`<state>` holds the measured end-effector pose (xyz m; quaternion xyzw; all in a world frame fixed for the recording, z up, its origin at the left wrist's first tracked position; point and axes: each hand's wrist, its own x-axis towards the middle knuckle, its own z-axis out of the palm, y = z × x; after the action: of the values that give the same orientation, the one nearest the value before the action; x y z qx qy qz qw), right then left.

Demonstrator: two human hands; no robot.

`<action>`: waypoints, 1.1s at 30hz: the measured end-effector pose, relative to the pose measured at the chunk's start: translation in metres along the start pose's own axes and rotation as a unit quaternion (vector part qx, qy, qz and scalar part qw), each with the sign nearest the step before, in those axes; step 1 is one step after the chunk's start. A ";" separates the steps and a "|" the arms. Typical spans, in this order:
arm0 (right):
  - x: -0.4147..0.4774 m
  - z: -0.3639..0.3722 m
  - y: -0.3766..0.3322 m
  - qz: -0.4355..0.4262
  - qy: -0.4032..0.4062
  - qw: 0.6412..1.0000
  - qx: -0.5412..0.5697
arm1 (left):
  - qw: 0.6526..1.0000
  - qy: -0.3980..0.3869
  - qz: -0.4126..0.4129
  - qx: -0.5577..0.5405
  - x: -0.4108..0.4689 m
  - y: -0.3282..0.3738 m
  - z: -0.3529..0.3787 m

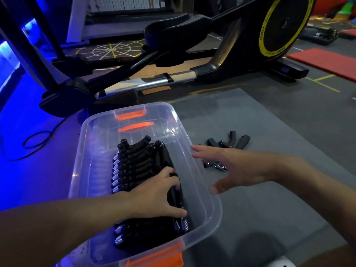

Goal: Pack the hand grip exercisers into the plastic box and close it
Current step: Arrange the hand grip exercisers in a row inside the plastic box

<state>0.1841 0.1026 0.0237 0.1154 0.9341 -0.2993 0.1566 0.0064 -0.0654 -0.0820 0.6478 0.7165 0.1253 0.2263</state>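
A clear plastic box (90,143) with orange latches sits on a grey mat, holding a row of several black hand grip exercisers (134,160) with silver springs. My left hand (159,195) is inside the box, fingers curled over the exercisers at the right end of the row. My right hand (229,166) hovers just right of the box with fingers spread, holding nothing, above a few loose exercisers (229,141) lying on the mat. No lid is visible.
A black elliptical trainer (192,54) with a yellow-ringed flywheel stands behind the box. A black cable (32,141) loops on the blue-lit floor at left. A red mat (327,62) lies at far right. The grey mat (269,116) spreads right of the box.
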 end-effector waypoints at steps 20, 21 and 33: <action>-0.002 0.004 0.005 0.006 -0.001 0.998 0.062 | 0.988 -0.033 -0.051 0.140 0.004 -0.005 0.016; -0.002 0.004 0.006 0.007 -0.002 0.998 0.062 | 0.989 -0.027 -0.058 0.131 0.004 -0.004 0.015; -0.002 0.005 0.007 0.006 0.006 0.998 0.066 | 0.982 -0.086 -0.109 0.131 0.001 -0.002 0.012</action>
<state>0.1897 0.1046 0.0169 0.1325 0.9125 -0.3588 0.1450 0.0108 -0.0657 -0.0933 0.5981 0.7709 -0.0517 0.2128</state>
